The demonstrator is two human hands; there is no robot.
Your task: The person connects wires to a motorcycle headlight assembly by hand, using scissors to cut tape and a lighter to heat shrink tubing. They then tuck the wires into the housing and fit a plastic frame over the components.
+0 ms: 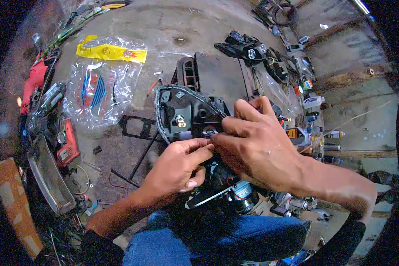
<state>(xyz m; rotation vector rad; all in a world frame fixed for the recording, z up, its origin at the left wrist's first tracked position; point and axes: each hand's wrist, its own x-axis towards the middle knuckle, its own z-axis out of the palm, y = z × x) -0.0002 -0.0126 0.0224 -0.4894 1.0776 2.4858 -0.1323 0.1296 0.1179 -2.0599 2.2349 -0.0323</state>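
Observation:
A black headlight housing (191,104) with a sealant-lined rim is in front of me, its inside facing up and a brass-coloured fitting (180,121) showing in it. At its lower edge, my left hand (175,170) pinches with thumb and forefinger. My right hand (261,144) reaches over the housing's right side, fingers bent and closed, fingertips meeting those of the left. What is between the fingertips is too small and covered to make out. Under the hands, near my lap, lies a projector lamp unit (242,190) with a blue label, partly hidden.
A red power tool (68,144) and a long curved clear lens cover (51,177) lie at the left. Plastic packaging (95,88) with a yellow strip is on the floor beyond. Black lamp parts (246,46) and several bottles (313,102) line the right side.

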